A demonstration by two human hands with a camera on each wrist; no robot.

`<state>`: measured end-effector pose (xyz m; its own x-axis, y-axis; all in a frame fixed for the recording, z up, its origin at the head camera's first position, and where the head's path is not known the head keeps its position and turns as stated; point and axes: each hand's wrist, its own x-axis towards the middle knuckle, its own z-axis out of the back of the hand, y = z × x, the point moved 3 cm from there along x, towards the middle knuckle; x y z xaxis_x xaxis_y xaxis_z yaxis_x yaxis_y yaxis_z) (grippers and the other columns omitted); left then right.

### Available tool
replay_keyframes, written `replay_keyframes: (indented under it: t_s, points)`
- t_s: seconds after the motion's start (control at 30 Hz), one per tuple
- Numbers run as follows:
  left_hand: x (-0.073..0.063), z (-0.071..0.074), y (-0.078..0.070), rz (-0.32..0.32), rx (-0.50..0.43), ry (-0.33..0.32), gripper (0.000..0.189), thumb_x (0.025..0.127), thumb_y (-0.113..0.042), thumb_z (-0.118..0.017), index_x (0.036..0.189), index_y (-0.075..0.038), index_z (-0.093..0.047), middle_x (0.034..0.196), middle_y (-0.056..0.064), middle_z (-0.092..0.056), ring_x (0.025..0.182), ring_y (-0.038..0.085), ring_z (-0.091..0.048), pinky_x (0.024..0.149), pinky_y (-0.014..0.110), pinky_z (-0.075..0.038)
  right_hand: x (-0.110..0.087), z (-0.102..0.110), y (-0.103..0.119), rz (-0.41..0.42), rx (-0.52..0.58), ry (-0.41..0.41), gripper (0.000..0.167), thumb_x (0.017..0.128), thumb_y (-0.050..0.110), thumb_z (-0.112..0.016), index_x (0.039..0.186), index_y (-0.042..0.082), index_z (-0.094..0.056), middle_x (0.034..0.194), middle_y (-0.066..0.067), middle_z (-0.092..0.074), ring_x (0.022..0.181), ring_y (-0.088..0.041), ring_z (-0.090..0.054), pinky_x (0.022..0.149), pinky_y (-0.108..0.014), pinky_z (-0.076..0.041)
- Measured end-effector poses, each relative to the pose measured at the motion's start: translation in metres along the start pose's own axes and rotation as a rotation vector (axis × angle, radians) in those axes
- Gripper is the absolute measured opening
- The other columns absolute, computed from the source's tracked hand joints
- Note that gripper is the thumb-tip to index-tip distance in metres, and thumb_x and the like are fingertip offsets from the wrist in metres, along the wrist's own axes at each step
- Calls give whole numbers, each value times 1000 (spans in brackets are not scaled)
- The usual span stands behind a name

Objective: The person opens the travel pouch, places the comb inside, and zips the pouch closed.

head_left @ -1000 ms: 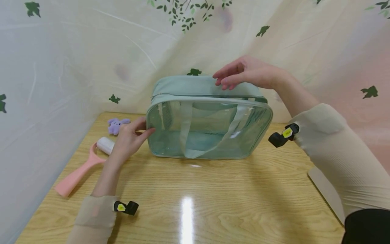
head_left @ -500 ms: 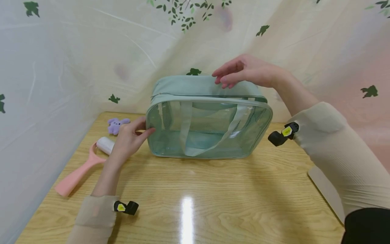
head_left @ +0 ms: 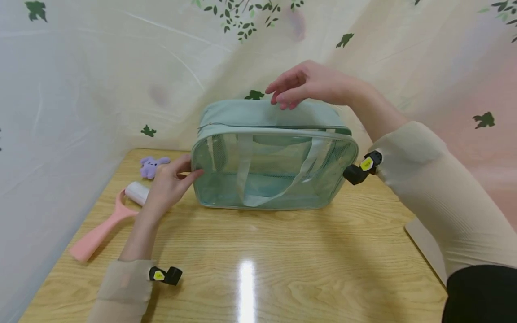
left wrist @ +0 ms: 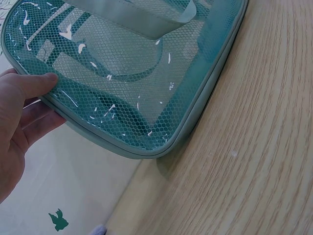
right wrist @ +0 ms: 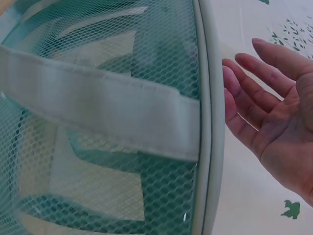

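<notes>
A pale green see-through zip bag [head_left: 238, 112] stands upright on the table, its clear front panel facing me. A strap handle [head_left: 243, 166] hangs down over that panel. My left hand [head_left: 167, 184] grips the bag's left edge, with the thumb on the clear panel [left wrist: 117, 103] and the fingers behind the rim. Over the bag's top, right of its middle, hovers my right hand [head_left: 311, 85], fingers loosely bent and holding nothing. The right wrist view shows its fingers beside the bag's rim [right wrist: 210, 117]; whether they touch it I cannot tell.
Left of the bag sit a small purple plush toy [head_left: 150, 168], a white roll [head_left: 137, 193] and a pink handled object [head_left: 98, 235], partly behind my left arm. A flat pale object [head_left: 424, 244] lies at the right edge. A printed curtain [head_left: 181, 67] hangs behind the table.
My right hand has moved left and slightly up above the bag. The left hand keeps its grip on the edge, and the bag stays in place.
</notes>
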<state>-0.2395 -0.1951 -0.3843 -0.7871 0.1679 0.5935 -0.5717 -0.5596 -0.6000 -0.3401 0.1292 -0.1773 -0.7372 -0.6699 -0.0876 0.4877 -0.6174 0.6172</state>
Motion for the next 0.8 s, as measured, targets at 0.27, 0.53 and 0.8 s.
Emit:
replay_keyframes:
  t_s: [0.27,0.53,0.8]
  points:
    - [-2,3,-2,7,20,-3,27,91,-5,-77,117,-6,-72,106,14,-80,92,29,-77,70,2,-51,25,-7,27,37,-9,31,43,99,35,-68,138,19,-64,132,-4,-69,109,-21,-67,98,-29,-57]
    - [-1,1,-3,2,-9,-18,25,91,-3,-76,116,-4,-73,103,17,-79,90,34,-77,70,0,-49,48,-19,54,76,-61,68,43,98,36,-70,136,18,-65,131,0,-69,106,-20,-68,97,-32,-58]
    - [0,-1,-2,0,1,-21,25,92,-3,-76,116,-5,-73,103,17,-79,91,35,-78,70,4,-53,71,-37,78,78,-146,128,41,99,33,-65,137,19,-66,121,-6,-74,106,-20,-70,93,-29,-59]
